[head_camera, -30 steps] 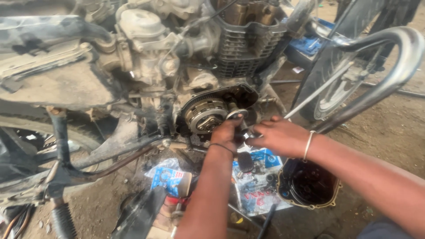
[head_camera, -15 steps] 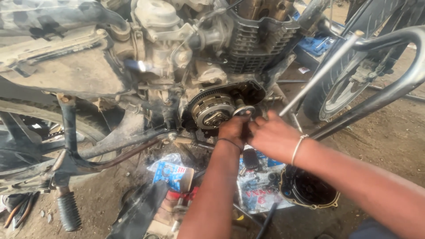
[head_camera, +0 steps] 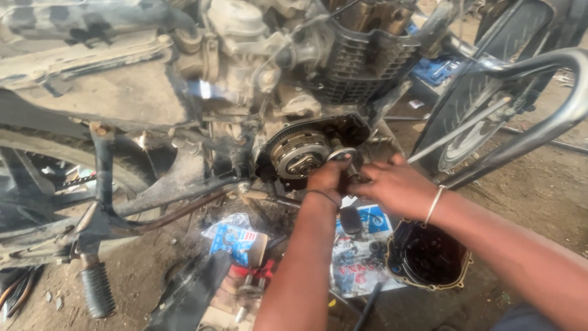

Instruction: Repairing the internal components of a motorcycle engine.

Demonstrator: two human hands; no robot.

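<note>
Head cam, looking down at a motorcycle engine w/ side cover off. Left hand (head_camera: 327,178) up against the open crankcase, fingers curled round a small round metal part (head_camera: 342,154), prob. a gear or washer, right beside the exposed clutch assembly (head_camera: 298,155). Right hand (head_camera: 395,184) touching the left, fingers pinched at the same spot, gripping a thin tool or shaft (head_camera: 354,173); can't tell which. Thin band on left wrist, silver bangle (head_camera: 434,205) on right. Part sitting at the right edge of the clutch, inside the dark case opening, just below the finned cylinder block (head_camera: 361,61). Removed engine cover (head_camera: 427,257) lying open side up on the dirt, under the right forearm. Printed paper sheet (head_camera: 361,251) spread beside it w/ small parts on top. Blue packet (head_camera: 236,239) on the ground to the left of the arms. Footpeg (head_camera: 98,288) hanging low left, front wheel (head_camera: 465,122) upper right, behind a chrome crash guard (head_camera: 539,116).
</note>
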